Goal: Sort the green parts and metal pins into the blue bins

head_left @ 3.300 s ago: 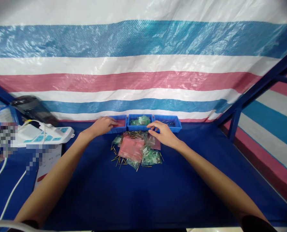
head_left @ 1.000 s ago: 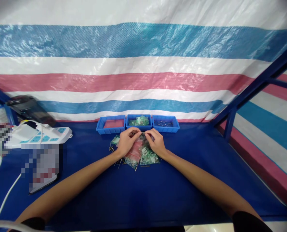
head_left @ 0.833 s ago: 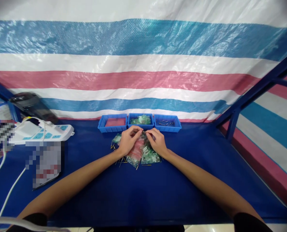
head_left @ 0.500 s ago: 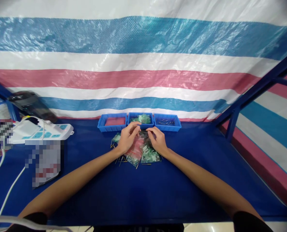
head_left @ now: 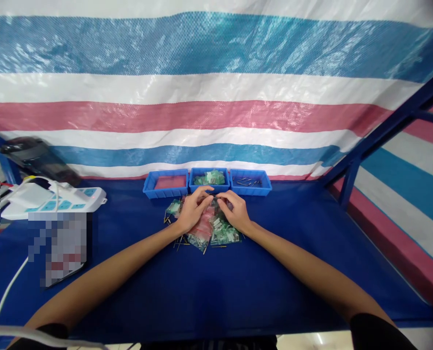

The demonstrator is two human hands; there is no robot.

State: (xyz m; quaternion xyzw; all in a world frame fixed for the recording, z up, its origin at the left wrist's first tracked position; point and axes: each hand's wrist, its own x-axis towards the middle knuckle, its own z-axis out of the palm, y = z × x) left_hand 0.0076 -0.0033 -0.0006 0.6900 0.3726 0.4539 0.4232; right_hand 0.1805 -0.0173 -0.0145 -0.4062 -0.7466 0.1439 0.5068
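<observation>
Over the middle of the dark blue table (head_left: 209, 282), the left hand (head_left: 192, 211) and the right hand (head_left: 236, 211) face each other, fingertips near one another above a low heap. Each thumb curves toward its index finger with a narrow gap; whether anything small is pinched there, I cannot tell. Below them lie translucent red plastic packets (head_left: 203, 226), flanked by clear packets with green and white contents (head_left: 225, 233), with slim brass-coloured metal pins (head_left: 219, 246) around the edges. Just behind stand three rectangular blue plastic trays in a row: the left tray (head_left: 165, 193) holds flat pinkish-red pieces, the middle tray (head_left: 221, 187) green packets, the right tray (head_left: 251, 191) thin dark metal pins.
</observation>
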